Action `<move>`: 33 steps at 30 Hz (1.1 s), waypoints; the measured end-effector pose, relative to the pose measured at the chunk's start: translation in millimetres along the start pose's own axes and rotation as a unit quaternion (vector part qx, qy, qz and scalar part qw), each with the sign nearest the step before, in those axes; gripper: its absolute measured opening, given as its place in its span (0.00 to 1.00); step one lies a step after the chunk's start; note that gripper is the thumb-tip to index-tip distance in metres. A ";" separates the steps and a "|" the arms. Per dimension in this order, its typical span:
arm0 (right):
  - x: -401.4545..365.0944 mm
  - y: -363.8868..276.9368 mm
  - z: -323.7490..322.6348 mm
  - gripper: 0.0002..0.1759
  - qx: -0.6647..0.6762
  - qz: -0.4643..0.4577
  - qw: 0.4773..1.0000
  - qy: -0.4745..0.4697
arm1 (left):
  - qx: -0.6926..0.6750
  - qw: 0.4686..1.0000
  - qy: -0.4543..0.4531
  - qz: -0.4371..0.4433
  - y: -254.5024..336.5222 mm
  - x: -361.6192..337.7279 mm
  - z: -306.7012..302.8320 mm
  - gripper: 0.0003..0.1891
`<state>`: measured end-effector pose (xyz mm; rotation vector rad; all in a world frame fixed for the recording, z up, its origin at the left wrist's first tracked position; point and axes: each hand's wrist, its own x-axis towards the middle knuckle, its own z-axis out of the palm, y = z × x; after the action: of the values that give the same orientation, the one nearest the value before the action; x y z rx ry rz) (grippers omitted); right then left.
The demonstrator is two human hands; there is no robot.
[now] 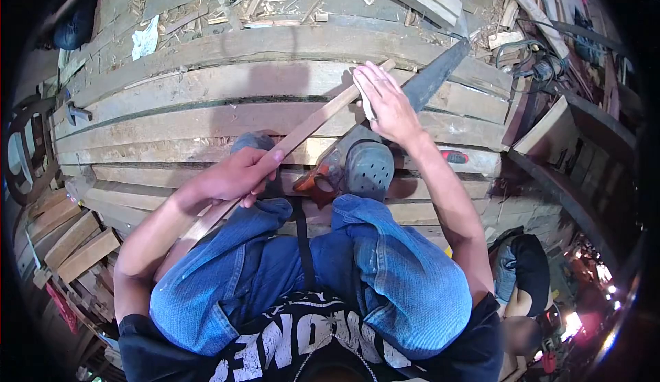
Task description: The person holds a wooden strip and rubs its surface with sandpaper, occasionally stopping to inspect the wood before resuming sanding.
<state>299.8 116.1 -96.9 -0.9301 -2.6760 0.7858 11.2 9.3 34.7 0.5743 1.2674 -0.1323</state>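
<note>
A long narrow wooden strip (320,117) runs diagonally from beside my left thigh up to the far right. My left hand (240,174) is closed around its lower half, thumb on top. Near the strip's upper end, my right hand (388,104) presses with straight fingers held together. A pale flat piece (368,99) shows under that palm, against the strip; its kind cannot be made out. Beneath the strip and my right hand lies a handsaw, its dark blade (440,76) pointing far right and its orange handle (317,183) beside my shoe (369,169).
Thick wooden planks (227,83) form the surface under my feet. A hammer (77,113) lies at left, a red-and-black tool (454,156) at right. Corded equipment (546,67) sits at far right, cut wood blocks (75,238) at lower left. Another person (526,272) is at lower right.
</note>
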 end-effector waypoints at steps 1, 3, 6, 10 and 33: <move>-0.3 -5.2 2.8 0.33 -0.005 0.026 1.000 0.012 | -0.010 1.000 0.001 -0.008 0.8 -1.1 0.7 0.28; 0.8 -19.5 4.8 0.30 -0.009 0.071 0.997 0.040 | 0.011 1.000 0.011 -0.004 8.4 -5.7 2.6 0.27; 0.4 -35.5 18.1 0.27 0.027 0.139 0.984 0.112 | 0.036 0.999 0.027 0.012 13.8 -10.5 6.1 0.26; 3.0 -51.3 18.8 0.21 0.030 0.172 0.972 0.160 | 0.057 0.998 0.030 0.024 14.1 -10.4 5.9 0.26; 0.8 -31.0 34.8 0.30 0.122 0.294 0.899 0.301 | 0.024 0.999 0.007 0.023 6.8 -3.6 2.0 0.26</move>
<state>270.9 81.5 -109.2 -1.6189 -1.7275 0.7466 14.4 13.3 40.7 0.6463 1.2661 -0.1207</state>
